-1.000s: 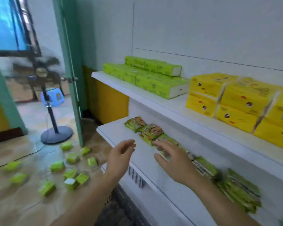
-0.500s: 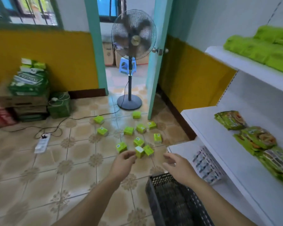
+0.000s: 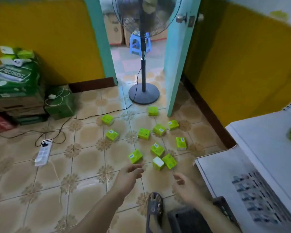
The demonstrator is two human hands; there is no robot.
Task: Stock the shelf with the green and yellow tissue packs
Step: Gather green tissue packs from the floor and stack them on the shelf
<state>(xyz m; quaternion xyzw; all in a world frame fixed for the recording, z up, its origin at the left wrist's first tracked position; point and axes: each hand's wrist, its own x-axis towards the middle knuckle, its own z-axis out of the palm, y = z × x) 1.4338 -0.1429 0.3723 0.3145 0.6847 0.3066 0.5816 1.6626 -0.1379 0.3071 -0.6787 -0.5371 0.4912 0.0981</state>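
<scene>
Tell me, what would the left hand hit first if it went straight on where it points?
Most likely the nearest green tissue pack on the floor, just beyond the fingertips of the left hand. Depth is unclear, so it might pass beside it.

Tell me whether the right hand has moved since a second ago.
Yes. The right hand was over the white shelf; now it is off the shelf's end, down over the floor near the green tissue packs.

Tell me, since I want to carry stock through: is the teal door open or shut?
Open. The door stands swung inward beside the fan, and a blue stool and cardboard boxes show through the doorway.
</scene>
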